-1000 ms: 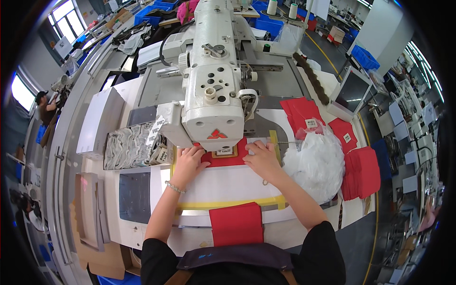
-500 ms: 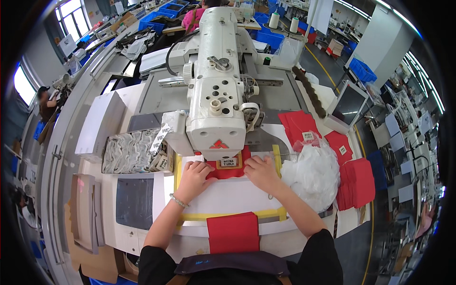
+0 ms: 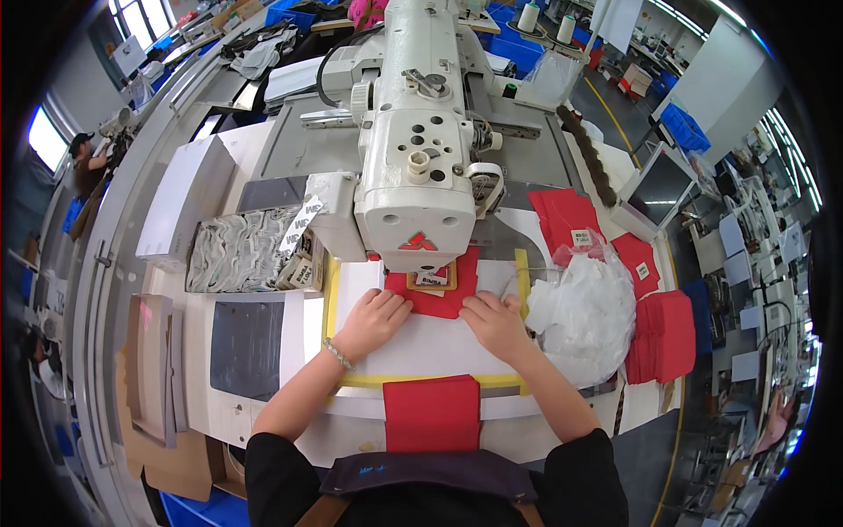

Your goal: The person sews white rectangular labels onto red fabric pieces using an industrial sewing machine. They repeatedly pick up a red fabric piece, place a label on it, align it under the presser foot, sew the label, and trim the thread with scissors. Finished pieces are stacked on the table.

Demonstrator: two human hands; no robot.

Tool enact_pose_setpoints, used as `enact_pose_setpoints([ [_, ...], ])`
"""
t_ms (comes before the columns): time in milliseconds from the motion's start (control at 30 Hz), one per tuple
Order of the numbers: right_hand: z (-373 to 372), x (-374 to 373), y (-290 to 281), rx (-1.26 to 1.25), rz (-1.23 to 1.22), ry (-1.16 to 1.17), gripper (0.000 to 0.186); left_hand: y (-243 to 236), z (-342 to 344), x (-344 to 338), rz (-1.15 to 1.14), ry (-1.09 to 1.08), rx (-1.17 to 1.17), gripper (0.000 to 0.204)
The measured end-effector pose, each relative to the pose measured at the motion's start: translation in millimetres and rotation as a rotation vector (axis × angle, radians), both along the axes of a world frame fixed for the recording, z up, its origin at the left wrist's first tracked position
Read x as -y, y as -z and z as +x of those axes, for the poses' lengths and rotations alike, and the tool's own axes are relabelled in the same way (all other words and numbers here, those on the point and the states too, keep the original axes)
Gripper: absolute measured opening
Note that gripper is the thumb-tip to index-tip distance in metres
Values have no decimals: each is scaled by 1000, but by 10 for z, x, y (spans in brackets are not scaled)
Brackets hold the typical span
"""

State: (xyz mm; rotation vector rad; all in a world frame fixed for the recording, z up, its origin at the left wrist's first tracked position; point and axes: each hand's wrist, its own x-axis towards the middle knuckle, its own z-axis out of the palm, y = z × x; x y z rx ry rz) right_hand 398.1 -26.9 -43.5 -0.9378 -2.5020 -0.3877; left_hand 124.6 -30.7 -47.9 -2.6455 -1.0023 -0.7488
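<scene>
Beneath the head of a white sewing machine point(image 3: 413, 176) lies a red fabric piece point(image 3: 448, 306). A small tan frame point(image 3: 451, 285) with a pale printed label inside it rests on the fabric. My left hand point(image 3: 375, 321) has its fingers curled and pressed together at the fabric's near left edge. At the near right corner, my right hand point(image 3: 495, 327) pinches the same fabric, fingertips on its edge. The fabric's far part is hidden under the machine head. Closer to me lies a stack of red fabric pieces point(image 3: 432, 415).
Left of the machine stands a box of pale labels point(image 3: 241, 255) beside a long white box point(image 3: 186, 204). To the right are a heap of white plastic film point(image 3: 584, 316), more red pieces point(image 3: 660, 338) and a tilted screen point(image 3: 660, 189). Yellow tape point(image 3: 524, 307) borders the white work sheet.
My hands have shifted from beside the frame to the fabric's near edge, the left one moving rightward. More of the fabric's right side shows. The whole view has shifted slightly.
</scene>
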Motion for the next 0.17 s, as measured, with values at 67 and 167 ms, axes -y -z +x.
enact_pose_setpoints([
  [67,-17,106,-67,1,-46,5,15,-82,5,10,42,-27,-16,31],
  [167,11,321,-112,-20,-44,8,20,-69,-11,43,14,8,-46,45],
])
